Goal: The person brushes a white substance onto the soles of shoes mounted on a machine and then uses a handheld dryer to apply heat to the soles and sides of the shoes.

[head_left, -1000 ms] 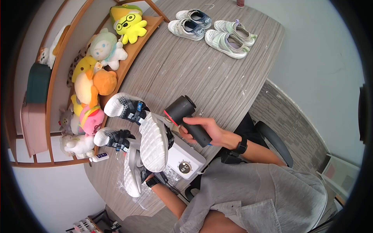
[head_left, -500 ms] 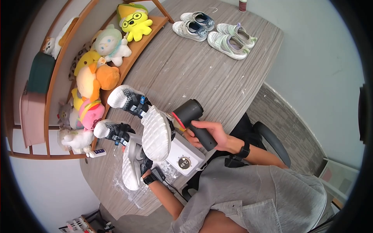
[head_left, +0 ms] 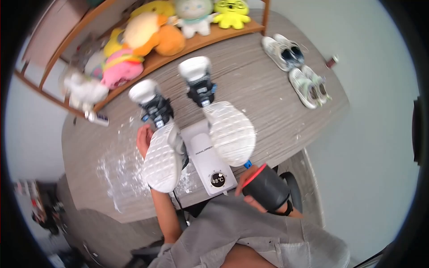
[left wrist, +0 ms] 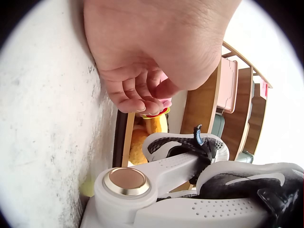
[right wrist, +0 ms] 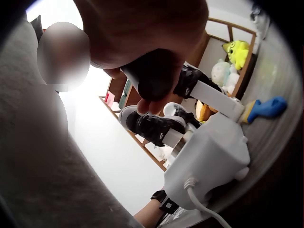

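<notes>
A white shoe dryer (head_left: 208,156) with a round 48°C display stands on the table. Several black-and-white sneakers sit on its arms, two with white soles (head_left: 232,134) facing up toward the head camera. My left hand (head_left: 144,139) is beside the left near sneaker (head_left: 163,156), partly hidden by it. The left wrist view shows that hand (left wrist: 147,61) low by the tabletop, fingers loosely bent and nothing in them. My right hand (head_left: 247,179) grips a black handheld blower (head_left: 268,190) with a red ring, near the table's front edge. The blower's handle (right wrist: 154,78) shows within the right fingers.
A blue-handled brush (right wrist: 268,108) lies beside the dryer. White residue (head_left: 116,174) marks the tabletop at left. A white bottle (head_left: 96,118) lies near the shelf (head_left: 214,38) of plush toys. Two pairs of sneakers (head_left: 304,87) and a small bottle (head_left: 332,61) are at far right.
The head view has turned. My right hand has brought the blower back from the sneakers toward my body. My left fingers now show past the left near sneaker, which mostly hid them before.
</notes>
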The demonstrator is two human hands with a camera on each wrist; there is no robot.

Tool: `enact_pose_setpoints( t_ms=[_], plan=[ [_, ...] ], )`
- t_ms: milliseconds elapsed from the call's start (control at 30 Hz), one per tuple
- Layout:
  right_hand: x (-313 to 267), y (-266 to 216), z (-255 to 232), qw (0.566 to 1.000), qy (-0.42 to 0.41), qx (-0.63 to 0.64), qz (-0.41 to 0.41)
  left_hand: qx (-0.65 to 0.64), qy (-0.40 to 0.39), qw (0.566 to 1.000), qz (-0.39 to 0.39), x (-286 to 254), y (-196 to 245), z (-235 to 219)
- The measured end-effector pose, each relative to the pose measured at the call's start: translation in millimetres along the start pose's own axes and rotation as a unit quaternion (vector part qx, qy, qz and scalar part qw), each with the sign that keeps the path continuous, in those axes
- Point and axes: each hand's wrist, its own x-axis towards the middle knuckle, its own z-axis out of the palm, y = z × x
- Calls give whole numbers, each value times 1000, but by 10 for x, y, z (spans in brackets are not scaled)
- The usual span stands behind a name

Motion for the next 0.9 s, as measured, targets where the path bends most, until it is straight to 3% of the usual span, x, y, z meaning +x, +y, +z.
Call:
enact_pose_setpoints(
  t_ms=[33,67,100,133,167,200,267,333,433,467,533,567,900],
  plan=[
    [-93,123,30,983,-45,-177,-36,1,24,1000,-5,287,-53,33],
    [-107,129,32,931,-85,-347,-80,0,47,999,-9,196,-53,-22],
    [-113,48,102,916,-53,-388,-91,-2,72,997,-12,172,-70,-43],
    [-20,-106,176,898,-19,-427,-103,-150,67,983,-86,194,-65,-26],
    [160,-156,119,942,-123,-308,57,-298,60,941,-150,212,-27,-3],
    [270,-226,117,937,-146,-314,48,-304,84,938,-147,199,20,16],
    [466,-385,160,980,-69,-159,97,-300,78,937,-163,203,195,66],
    [550,-438,197,987,-62,-141,45,-306,92,934,-162,189,220,54],
    [532,-299,229,969,-66,-201,-127,-318,74,928,-183,187,208,49],
    [526,-242,241,968,-74,-201,-128,-320,82,926,-182,179,214,49],
    [480,-111,270,983,-42,-172,-54,-298,76,934,-181,179,259,54],
    [504,-111,314,994,-39,-103,-16,-300,80,933,-181,189,287,55],
    [640,-302,458,982,6,-181,-45,-284,71,937,-189,183,298,58]
  ],
)
